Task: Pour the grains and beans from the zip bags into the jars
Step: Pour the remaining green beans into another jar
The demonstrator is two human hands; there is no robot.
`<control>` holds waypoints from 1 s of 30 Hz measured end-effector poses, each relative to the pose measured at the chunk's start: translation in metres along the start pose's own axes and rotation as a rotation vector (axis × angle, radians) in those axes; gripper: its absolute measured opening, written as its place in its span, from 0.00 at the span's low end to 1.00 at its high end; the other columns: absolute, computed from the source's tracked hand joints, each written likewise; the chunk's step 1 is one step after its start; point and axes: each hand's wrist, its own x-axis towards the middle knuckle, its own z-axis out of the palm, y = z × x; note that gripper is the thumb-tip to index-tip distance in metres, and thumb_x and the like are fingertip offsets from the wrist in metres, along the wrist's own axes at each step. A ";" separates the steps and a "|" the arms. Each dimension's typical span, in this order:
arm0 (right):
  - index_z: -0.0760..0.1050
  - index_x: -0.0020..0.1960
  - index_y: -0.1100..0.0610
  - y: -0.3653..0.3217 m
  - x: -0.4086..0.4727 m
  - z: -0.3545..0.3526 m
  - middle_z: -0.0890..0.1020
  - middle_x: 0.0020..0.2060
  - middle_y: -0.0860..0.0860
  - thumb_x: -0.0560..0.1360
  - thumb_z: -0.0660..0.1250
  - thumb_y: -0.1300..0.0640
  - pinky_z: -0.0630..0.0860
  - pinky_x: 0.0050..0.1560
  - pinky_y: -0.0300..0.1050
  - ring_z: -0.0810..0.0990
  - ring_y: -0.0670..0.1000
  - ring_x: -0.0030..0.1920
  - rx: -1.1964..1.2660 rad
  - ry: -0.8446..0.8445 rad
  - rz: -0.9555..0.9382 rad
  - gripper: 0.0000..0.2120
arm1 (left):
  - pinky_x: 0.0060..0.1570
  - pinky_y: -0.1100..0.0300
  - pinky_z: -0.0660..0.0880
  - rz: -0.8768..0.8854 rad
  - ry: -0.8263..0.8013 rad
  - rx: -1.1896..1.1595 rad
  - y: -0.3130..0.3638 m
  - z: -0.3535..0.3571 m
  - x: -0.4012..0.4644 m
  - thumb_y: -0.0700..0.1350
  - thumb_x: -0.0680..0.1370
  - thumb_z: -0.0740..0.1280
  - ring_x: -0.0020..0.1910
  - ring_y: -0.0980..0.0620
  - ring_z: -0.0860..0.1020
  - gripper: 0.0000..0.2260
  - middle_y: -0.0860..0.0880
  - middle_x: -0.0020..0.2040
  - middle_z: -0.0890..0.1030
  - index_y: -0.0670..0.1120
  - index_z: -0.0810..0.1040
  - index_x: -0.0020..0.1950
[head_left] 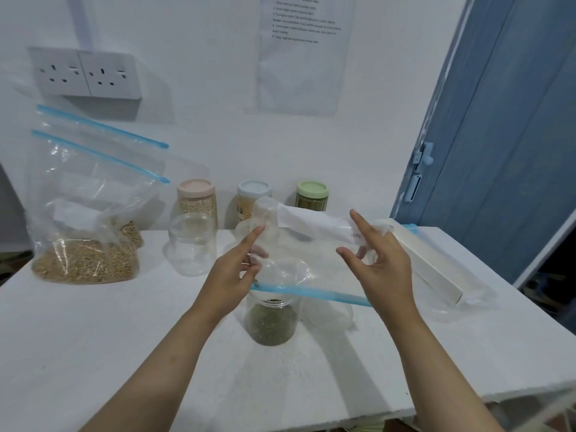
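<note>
Both hands hold an empty clear zip bag up over the middle of the white table, upside down: blue zip strip at the bottom, folded bottom edge up top. The strip's long axis runs left-right, dipping slightly toward the right, and sits just above the mouth of an open clear jar part filled with dark green beans. Bag mouth points down at the jar. Left hand grips the bag's left edge, index finger straight and pointing up along the plastic, other fingers curled in. Right hand pinches the right side, thumb and fingers partly spread, plastic bunched around the fingertips. Hands well apart, one at each side of the bag. A clear lid lies just right of the jar. An empty clear jar stands further left. At the far left, two zip bags stand upright, one behind the other, both part full of tan grain, zip strips slanting down to the right. Against the wall are three filled jars: pink lid, light blue lid, green lid. A long white box lies on the right side of the table, running diagonally from the back toward the right front edge.
</note>
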 end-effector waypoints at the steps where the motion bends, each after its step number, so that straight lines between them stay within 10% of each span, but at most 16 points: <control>1: 0.69 0.69 0.40 0.000 0.000 0.001 0.76 0.42 0.46 0.73 0.76 0.57 0.67 0.50 0.24 0.73 0.38 0.46 0.003 0.007 -0.006 0.29 | 0.54 0.66 0.77 0.002 0.004 0.003 0.001 0.000 0.000 0.34 0.80 0.66 0.48 0.54 0.78 0.35 0.60 0.51 0.79 0.69 0.60 0.74; 30: 0.79 0.66 0.53 -0.009 0.003 0.007 0.77 0.43 0.48 0.74 0.75 0.60 0.68 0.49 0.24 0.73 0.38 0.45 -0.073 0.112 -0.119 0.21 | 0.56 0.70 0.75 -0.062 -0.046 0.002 0.003 -0.011 -0.004 0.34 0.81 0.64 0.56 0.59 0.78 0.41 0.58 0.63 0.76 0.78 0.52 0.71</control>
